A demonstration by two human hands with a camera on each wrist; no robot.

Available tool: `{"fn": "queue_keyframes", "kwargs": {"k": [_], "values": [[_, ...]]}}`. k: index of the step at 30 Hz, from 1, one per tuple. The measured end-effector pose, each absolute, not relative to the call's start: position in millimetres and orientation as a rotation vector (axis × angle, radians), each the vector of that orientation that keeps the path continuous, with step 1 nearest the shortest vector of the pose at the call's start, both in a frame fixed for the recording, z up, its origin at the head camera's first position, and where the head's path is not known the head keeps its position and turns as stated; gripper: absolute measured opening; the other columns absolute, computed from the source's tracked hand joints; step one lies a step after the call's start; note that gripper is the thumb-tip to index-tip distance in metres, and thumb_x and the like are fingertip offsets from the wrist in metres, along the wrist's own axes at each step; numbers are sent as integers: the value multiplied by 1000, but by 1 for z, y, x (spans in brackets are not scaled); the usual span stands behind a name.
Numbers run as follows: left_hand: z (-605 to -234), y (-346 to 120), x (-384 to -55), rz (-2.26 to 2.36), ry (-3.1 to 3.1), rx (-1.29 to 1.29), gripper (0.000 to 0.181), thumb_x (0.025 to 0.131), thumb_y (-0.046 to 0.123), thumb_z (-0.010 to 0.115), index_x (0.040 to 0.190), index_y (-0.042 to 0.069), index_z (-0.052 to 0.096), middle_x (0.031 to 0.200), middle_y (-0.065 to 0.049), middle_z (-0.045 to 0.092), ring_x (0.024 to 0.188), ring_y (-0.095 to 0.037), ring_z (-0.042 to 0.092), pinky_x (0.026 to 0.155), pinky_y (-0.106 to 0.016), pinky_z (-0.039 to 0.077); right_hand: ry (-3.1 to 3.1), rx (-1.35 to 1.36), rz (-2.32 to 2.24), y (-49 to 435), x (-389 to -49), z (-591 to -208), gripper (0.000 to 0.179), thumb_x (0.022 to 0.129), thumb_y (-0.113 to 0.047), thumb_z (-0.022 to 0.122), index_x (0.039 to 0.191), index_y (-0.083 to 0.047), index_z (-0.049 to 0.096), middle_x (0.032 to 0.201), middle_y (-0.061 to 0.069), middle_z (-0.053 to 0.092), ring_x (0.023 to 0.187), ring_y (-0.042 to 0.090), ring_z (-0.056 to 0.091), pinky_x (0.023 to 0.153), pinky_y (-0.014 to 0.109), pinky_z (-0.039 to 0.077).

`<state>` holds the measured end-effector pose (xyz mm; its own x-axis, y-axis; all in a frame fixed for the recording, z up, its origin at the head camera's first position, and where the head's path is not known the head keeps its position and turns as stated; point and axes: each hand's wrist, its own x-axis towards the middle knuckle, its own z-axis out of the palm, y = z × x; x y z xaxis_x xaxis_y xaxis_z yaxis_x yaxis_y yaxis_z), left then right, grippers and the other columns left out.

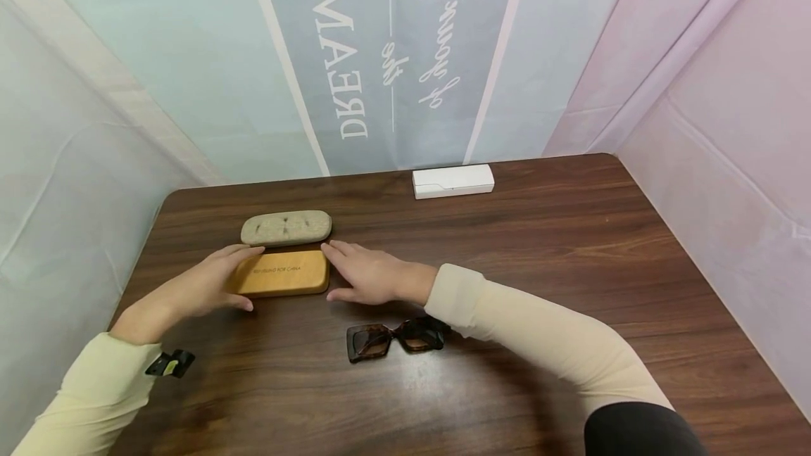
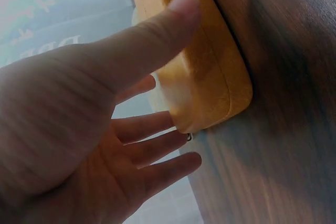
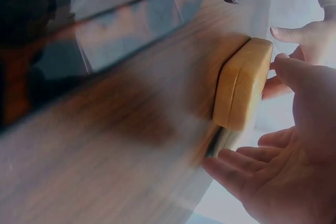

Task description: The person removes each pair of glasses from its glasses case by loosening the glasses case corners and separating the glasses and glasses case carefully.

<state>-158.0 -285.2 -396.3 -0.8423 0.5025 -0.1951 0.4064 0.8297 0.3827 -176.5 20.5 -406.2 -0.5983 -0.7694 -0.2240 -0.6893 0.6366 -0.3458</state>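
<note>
A yellow-orange glasses case point(image 1: 281, 274) with small print on its lid lies on the table, long side across. My left hand point(image 1: 205, 283) is at its left end, thumb and fingers spread around the corner; in the left wrist view the thumb point(image 2: 163, 30) overlaps the case. At the right end, my right hand point(image 1: 370, 274) has its fingers extended beside the case. The right wrist view shows the case point(image 3: 241, 85) resting flat, with the right fingers point(image 3: 236, 166) apart from each other. Neither hand grips it.
Just behind lies a beige fabric glasses case point(image 1: 286, 229). A white case point(image 1: 453, 181) stands at the table's back edge. Tortoiseshell sunglasses point(image 1: 395, 340) lie in front of the right forearm. Fabric walls surround the brown wooden table point(image 1: 570, 252) at the back and sides.
</note>
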Motion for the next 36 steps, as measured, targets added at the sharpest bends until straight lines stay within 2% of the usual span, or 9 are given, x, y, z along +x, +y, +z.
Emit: {"fn": "queue_keyframes", "kwargs": {"k": [14,21,25,28,30,32,34,36], "values": [[-404,-285,-163,466,2718,677,92,78,20,91,149,-9,40,143,-38,42,130,-56,42,100,-66,40,2492,-1115,-315,3,-176,-416,94,100,-48,62,163,-3,9,166,22,18,150,29,29,116,35,33],[-406,-282,-165,463,2732,672,87,78,18,90,146,-9,44,140,-37,46,129,-55,44,101,-66,41,2449,-1089,-348,-2,-176,-419,95,99,-44,65,163,-3,8,168,22,4,153,31,20,119,35,28],[-408,-282,-165,441,2743,644,85,78,20,90,146,-8,45,140,-37,47,128,-55,45,100,-66,41,2463,-1113,-381,-6,-178,-420,86,98,-41,67,159,-2,20,167,23,7,153,31,21,118,35,30],[-408,-282,-166,433,2747,632,85,79,22,90,145,-7,46,140,-37,47,127,-55,45,100,-66,41,2479,-1126,-399,-9,-180,-421,70,98,-39,68,147,-4,32,165,24,15,151,31,26,116,34,34],[-409,-282,-167,430,2749,628,85,78,23,90,145,-7,46,139,-37,47,127,-56,45,99,-66,41,2492,-1136,-393,-10,-181,-421,61,98,-38,68,138,-5,36,161,22,25,145,29,38,110,32,41],[-409,-282,-167,431,2748,628,85,78,23,91,145,-7,46,139,-37,47,127,-56,45,100,-66,40,2505,-1145,-390,-11,-182,-421,56,97,-38,69,131,-5,38,150,17,38,130,23,51,99,28,47],[-409,-283,-167,433,2746,634,86,77,23,91,145,-6,46,139,-36,47,127,-56,45,100,-67,40,2521,-1158,-388,-12,-183,-420,53,97,-36,70,127,-6,39,135,12,46,112,17,56,89,27,49],[-409,-283,-168,431,2743,642,87,76,21,92,145,-6,46,139,-36,47,127,-56,44,100,-67,40,2532,-1164,-385,-13,-183,-420,53,96,-35,72,124,-6,39,123,8,48,99,14,54,82,27,49]]}}
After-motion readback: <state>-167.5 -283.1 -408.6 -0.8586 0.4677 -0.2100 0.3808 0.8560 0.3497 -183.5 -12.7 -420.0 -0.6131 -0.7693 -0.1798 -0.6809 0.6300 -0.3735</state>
